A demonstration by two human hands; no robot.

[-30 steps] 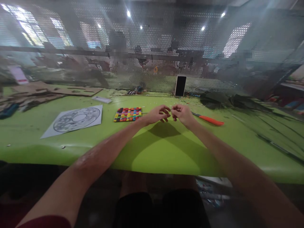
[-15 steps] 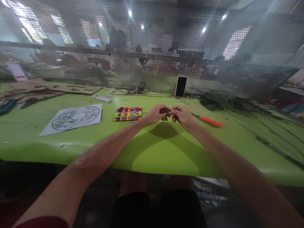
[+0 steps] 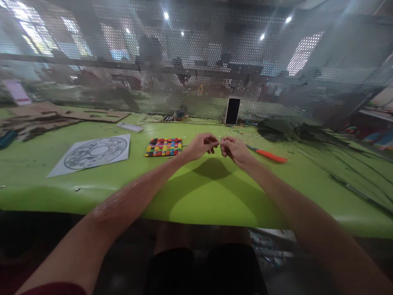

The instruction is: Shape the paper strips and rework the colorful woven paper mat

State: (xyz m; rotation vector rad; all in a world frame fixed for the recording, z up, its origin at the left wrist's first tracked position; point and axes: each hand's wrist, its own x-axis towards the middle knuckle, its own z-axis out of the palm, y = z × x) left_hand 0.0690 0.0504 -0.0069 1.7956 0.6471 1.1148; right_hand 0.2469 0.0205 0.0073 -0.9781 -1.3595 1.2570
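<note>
My left hand (image 3: 202, 146) and my right hand (image 3: 235, 150) are raised above the green table (image 3: 211, 205), fingertips almost meeting. Each has thumb and forefinger pinched together; whatever sits between them is too small to make out. Left of my left hand lies a flat woven piece of many-coloured checks (image 3: 163, 147). To the right of my right hand, a cutting tool with an orange handle (image 3: 270, 156) rests on the table, its dark end pointing towards the hand.
A sheet with a printed ring pattern (image 3: 92, 153) lies left, cut cardboard (image 3: 46, 114) behind it. A phone-like dark panel (image 3: 232, 111) leans at the back, near small scraps. Dark leaves and long stalks (image 3: 288, 131) lie right. A perforated screen (image 3: 190, 82) stands behind the table.
My hands have drawn slightly apart, opening a small gap between the fingertips; the left fingers are a little more closed. The whole view has shifted slightly. The things on the table stay put.
</note>
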